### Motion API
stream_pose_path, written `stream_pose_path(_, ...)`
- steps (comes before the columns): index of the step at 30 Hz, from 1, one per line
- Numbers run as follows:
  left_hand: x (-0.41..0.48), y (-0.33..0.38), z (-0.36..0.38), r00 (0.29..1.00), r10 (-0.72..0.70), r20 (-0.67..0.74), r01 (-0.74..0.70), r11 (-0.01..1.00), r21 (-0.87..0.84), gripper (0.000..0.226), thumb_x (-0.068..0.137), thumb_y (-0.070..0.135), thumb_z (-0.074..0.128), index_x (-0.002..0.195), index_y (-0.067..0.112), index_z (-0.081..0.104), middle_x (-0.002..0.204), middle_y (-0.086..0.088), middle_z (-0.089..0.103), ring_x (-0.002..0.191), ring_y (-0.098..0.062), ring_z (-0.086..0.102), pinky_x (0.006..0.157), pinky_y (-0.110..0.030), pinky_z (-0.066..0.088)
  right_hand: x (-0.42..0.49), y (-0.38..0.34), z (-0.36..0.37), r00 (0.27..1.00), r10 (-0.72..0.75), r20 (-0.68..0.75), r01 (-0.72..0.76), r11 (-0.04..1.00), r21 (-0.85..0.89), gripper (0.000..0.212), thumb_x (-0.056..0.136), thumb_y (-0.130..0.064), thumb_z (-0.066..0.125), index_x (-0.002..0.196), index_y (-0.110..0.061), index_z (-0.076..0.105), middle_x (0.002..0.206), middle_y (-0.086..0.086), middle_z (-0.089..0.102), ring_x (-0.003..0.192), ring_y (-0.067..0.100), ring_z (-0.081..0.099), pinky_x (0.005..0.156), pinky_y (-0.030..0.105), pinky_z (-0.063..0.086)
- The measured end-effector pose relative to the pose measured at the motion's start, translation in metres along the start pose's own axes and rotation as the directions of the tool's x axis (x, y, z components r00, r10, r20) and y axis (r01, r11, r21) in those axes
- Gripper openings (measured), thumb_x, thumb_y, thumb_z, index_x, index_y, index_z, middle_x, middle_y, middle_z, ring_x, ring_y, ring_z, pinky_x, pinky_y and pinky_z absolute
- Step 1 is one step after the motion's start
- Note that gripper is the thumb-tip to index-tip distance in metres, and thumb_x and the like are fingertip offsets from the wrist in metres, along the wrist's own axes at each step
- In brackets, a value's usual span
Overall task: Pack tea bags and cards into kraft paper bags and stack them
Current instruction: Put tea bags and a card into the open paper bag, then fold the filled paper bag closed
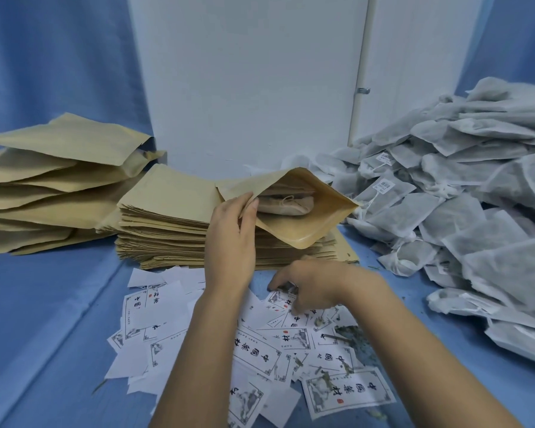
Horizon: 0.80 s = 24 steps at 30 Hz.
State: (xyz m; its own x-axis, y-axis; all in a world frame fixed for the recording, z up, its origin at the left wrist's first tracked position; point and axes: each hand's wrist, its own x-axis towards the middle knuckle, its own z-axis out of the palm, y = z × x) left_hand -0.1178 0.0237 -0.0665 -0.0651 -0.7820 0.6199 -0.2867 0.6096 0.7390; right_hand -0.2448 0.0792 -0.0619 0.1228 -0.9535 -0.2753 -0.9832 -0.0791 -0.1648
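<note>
Cards (254, 356) lie beneath right hand (309, 285); left hand (232, 239) pinches kraft bag (294, 230).

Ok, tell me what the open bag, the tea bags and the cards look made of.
Open bag: matte tan kraft paper, creased; inside looks smoother, perhaps lined. Tea bags: white nonwoven fabric, likely, fuzzy and translucent over dark contents. Cards: thin white printed paper, curling edges.

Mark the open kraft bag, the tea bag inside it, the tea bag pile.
open kraft bag (294, 231): head view, inner lower flap.
tea bag inside it (286, 205): head view, middle.
tea bag pile (445, 211): head view, mid-pile bag.
</note>
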Motion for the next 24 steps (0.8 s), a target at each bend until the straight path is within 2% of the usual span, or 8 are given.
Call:
stream_pose_path(7, 0.001, -0.002, 0.003, 1.0, 0.016, 0.002, -0.016, 1.0, 0.021, 0.034, 0.1, 0.03, 0.043, 0.126, 0.017, 0.059, 0.122, 0.002, 0.058, 0.1, 0.012, 0.04, 0.085, -0.002, 0.028, 0.001, -0.004, 0.004, 0.999, -0.046, -0.024, 0.047, 0.998, 0.047, 0.065, 0.086, -0.007, 0.056, 0.143, -0.032, 0.039, 0.136, 0.003, 0.043, 0.127, 0.023, 0.032, 0.104, 0.037, 0.038)
stream_pose_path(11, 0.0, -0.004, 0.003, 1.0, 0.014, 0.008, -0.014, 0.999, 0.039, 0.034, 0.1, 0.031, 0.042, 0.128, 0.018, 0.058, 0.123, 0.002, 0.057, 0.098, 0.014, 0.039, 0.08, 0.007, 0.025, 0.002, -0.005, 0.003, 0.993, -0.026, -0.119, 0.03, 0.999, 0.035, 0.053, 0.082, -0.009, 0.066, 0.129, -0.029, 0.054, 0.118, 0.003, 0.044, 0.119, 0.023, 0.04, 0.104, 0.04, 0.035)
stream_pose_path(15, -0.001, -0.003, 0.002, 1.0, 0.012, 0.002, -0.012, 0.999, 0.035, 0.034, 0.1, 0.032, 0.042, 0.128, 0.019, 0.058, 0.122, 0.003, 0.057, 0.101, 0.009, 0.041, 0.083, -0.004, 0.028, -0.001, -0.005, -0.001, 0.952, -0.087, -0.292, 0.104, 0.994, 0.043, 0.014, 0.079, -0.006, 0.07, 0.089, -0.015, 0.074, 0.094, -0.003, 0.065, 0.087, 0.014, 0.06, 0.076, 0.033, 0.052)
stream_pose_path(17, -0.001, -0.003, 0.001, 1.0, 0.001, 0.0, -0.001, 1.0, 0.031, 0.034, 0.1, 0.033, 0.042, 0.128, 0.021, 0.058, 0.122, 0.003, 0.057, 0.103, 0.007, 0.043, 0.084, -0.007, 0.028, -0.008, -0.006, -0.009, 0.948, -0.113, -0.298, 0.145, 0.986, 0.088, 0.01, 0.081, -0.012, 0.071, 0.086, -0.018, 0.076, 0.08, -0.011, 0.065, 0.069, -0.002, 0.056, 0.057, 0.014, 0.042)
stream_pose_path(19, 0.0, -0.004, 0.001, 1.0, -0.003, 0.005, 0.002, 1.0, 0.031, 0.034, 0.1, 0.033, 0.042, 0.128, 0.02, 0.058, 0.123, 0.003, 0.057, 0.102, 0.007, 0.042, 0.084, -0.007, 0.028, -0.016, -0.007, -0.022, 0.931, -0.139, -0.337, 0.191, 0.974, 0.126, 0.009, 0.083, -0.015, 0.07, 0.084, -0.022, 0.076, 0.066, -0.018, 0.06, 0.057, -0.009, 0.052, 0.049, 0.009, 0.034)
stream_pose_path(21, 0.0, -0.003, 0.001, 1.0, -0.003, 0.018, 0.003, 1.0, 0.026, 0.034, 0.1, 0.032, 0.042, 0.128, 0.02, 0.058, 0.124, 0.002, 0.057, 0.101, 0.008, 0.042, 0.084, -0.008, 0.029, -0.023, -0.007, -0.033, 0.828, -0.136, -0.544, 0.256, 0.955, 0.151, 0.012, 0.085, -0.014, 0.065, 0.085, -0.022, 0.074, 0.067, -0.019, 0.06, 0.06, -0.009, 0.053, 0.054, 0.011, 0.036)
stream_pose_path(22, 0.0, -0.003, 0.002, 1.0, 0.0, 0.023, -0.001, 1.0, 0.027, 0.035, 0.1, 0.032, 0.041, 0.128, 0.02, 0.058, 0.125, 0.001, 0.057, 0.101, 0.007, 0.042, 0.084, -0.008, 0.029, -0.025, -0.007, -0.036, 0.72, -0.098, -0.687, 0.302, 0.936, 0.183, 0.013, 0.086, -0.012, 0.062, 0.087, -0.02, 0.072, 0.073, -0.016, 0.063, 0.066, -0.004, 0.054, 0.059, 0.015, 0.038)
stream_pose_path(24, -0.001, -0.003, 0.002, 1.0, 0.006, 0.02, -0.007, 0.999, 0.035, 0.035, 0.1, 0.032, 0.041, 0.128, 0.02, 0.058, 0.124, 0.002, 0.057, 0.102, 0.006, 0.043, 0.083, -0.006, 0.029, -0.028, -0.006, -0.039, 0.431, 0.047, -0.901, 0.411, 0.879, 0.242, 0.013, 0.088, -0.006, 0.056, 0.093, -0.014, 0.065, 0.086, -0.006, 0.064, 0.075, 0.004, 0.052, 0.068, 0.018, 0.039)
